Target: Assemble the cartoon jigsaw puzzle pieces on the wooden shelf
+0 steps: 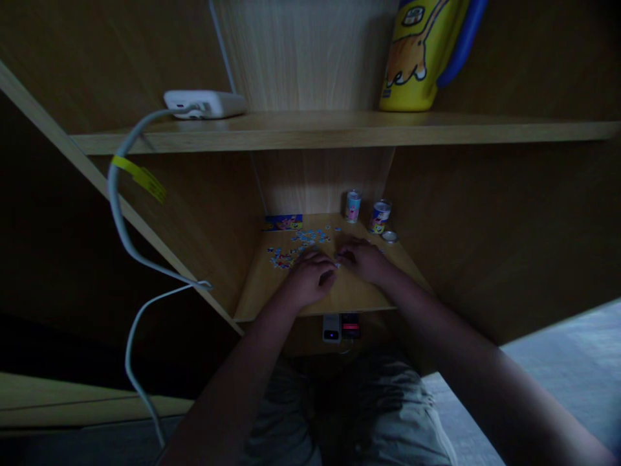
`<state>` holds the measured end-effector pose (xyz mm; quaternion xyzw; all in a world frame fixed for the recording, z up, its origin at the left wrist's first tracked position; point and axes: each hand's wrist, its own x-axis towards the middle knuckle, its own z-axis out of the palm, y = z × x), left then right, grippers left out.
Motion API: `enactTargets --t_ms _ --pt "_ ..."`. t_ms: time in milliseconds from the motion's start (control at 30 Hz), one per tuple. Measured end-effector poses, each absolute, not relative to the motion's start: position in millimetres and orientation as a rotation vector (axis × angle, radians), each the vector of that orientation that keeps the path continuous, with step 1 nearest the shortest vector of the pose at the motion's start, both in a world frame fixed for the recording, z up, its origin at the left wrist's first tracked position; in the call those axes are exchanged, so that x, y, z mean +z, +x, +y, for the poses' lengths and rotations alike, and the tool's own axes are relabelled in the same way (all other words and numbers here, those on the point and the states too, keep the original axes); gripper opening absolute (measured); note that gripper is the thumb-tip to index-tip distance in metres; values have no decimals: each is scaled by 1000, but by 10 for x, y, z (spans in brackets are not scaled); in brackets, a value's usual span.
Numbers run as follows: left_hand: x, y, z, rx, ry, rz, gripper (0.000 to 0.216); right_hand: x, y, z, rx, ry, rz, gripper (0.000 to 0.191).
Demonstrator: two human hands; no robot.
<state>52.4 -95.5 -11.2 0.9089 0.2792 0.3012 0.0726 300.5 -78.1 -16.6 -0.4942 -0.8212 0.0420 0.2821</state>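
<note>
Small jigsaw pieces [297, 244] lie scattered on a wooden desk [272, 294], mostly blue and white. My left hand [313, 275] rests on the desk with its fingers curled, knuckles up, just right of the pieces. My right hand [361, 257] lies beside it, fingers bent down onto the wood near a few loose pieces. The two hands almost touch. What, if anything, the fingertips pinch is too small and dark to make out.
A colourful picture card [283, 222] leans at the desk's back. Two small printed tins [352, 206] [380, 216] and a round lid [389, 237] stand at the back right. A white charger [204, 103] with cable and a yellow mug [420, 55] sit on the shelf above.
</note>
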Motion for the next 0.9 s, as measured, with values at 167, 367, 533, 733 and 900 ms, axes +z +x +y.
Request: enactTargets --t_ms 167,367,533,733,900 --pt "-118 522 -959 923 2729 824 17 -194 2911 -712 85 -1346 -2183 6" --pt "-102 535 -957 911 2727 844 16 -301 2922 -687 67 -1308 -2123 4" --pt "-112 535 -957 906 2720 860 17 -339 2957 -636 116 -1316 -2093 6" --pt "-138 530 -962 908 2737 869 17 -395 2999 -610 174 -1219 -2097 7" --pt "-113 542 -988 904 2725 896 19 -395 2992 -628 117 -1223 -2091 2"
